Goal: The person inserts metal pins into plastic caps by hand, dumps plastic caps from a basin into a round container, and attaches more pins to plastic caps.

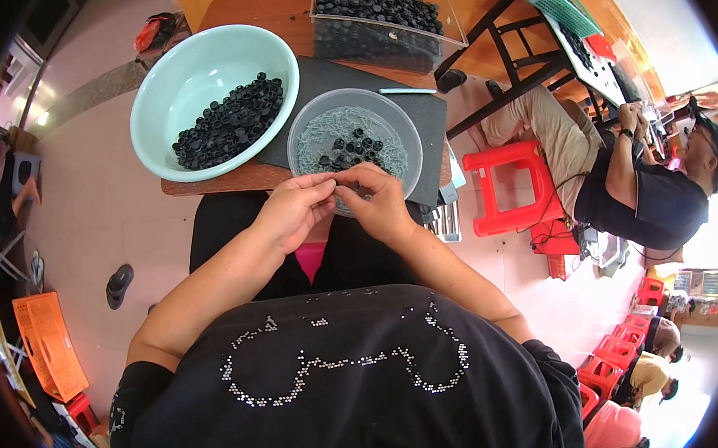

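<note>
My left hand (pixel 300 207) and my right hand (pixel 375 202) meet fingertip to fingertip at the near rim of a round clear tub (pixel 298 120). Both are closed in a pinch, and whatever sits between the fingers is too small and covered to make out. Inside the tub lie many thin pale blue-green pieces (pixel 324 130) with several small black round caps (pixel 356 147) on top. To the left, a large pale mint basin (pixel 165 85) holds a heap of black caps (pixel 233 124).
A clear rectangular bin (pixel 375 46) of black caps stands at the table's far side. By the tub lies a pale stick-like tool (pixel 407 91) on a dark mat (pixel 433 117). Right of the table are a red stool (pixel 503 188) and a seated person (pixel 644 194).
</note>
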A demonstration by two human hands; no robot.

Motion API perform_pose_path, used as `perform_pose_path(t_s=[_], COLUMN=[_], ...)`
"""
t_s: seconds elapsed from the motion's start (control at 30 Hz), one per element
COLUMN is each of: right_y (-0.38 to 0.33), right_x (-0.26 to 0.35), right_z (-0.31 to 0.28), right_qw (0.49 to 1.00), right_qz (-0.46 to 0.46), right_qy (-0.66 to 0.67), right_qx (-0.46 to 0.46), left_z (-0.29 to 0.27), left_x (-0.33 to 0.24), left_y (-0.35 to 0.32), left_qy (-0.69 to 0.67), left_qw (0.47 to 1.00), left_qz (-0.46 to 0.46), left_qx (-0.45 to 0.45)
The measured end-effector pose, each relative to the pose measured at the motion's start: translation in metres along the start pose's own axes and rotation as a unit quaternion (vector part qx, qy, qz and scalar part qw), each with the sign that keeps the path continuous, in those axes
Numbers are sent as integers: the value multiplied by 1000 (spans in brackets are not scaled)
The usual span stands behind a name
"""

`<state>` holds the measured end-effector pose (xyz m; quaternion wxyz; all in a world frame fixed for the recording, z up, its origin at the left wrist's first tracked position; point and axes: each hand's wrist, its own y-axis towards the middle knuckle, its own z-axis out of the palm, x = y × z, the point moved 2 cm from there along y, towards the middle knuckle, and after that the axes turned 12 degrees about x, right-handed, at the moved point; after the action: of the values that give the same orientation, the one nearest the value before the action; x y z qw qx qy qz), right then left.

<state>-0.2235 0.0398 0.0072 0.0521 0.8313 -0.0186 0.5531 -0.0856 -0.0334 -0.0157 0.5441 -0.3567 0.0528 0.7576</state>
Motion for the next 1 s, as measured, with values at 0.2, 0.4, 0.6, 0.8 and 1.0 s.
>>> perform_pose_path(t_s=[0.2,0.4,0.6,0.8,1.0], right_y=[33,79,99,94,86], right_x=[-29,-66,-74,-58,-61], right_z=[-42,-78,-69,-66,-64], right_qw=[978,915,865,851,873], right_qz=[-9,51,133,185,162], right_qy=[-179,-396,-483,-486,-454], right_qx=[-107,-48,33,75,73], left_z=[-10,-2,-3,-4,-5], left_x=[-1,-1,-4,-5,-5], left_y=[-6,-12,-15,-14,-16], left_qy=[-10,22,21,29,38], left_qw=[1000,999,999,999,999], left_qz=[5,-20,-21,-21,-10], left_qx=[-2,-27,-35,-16,-6])
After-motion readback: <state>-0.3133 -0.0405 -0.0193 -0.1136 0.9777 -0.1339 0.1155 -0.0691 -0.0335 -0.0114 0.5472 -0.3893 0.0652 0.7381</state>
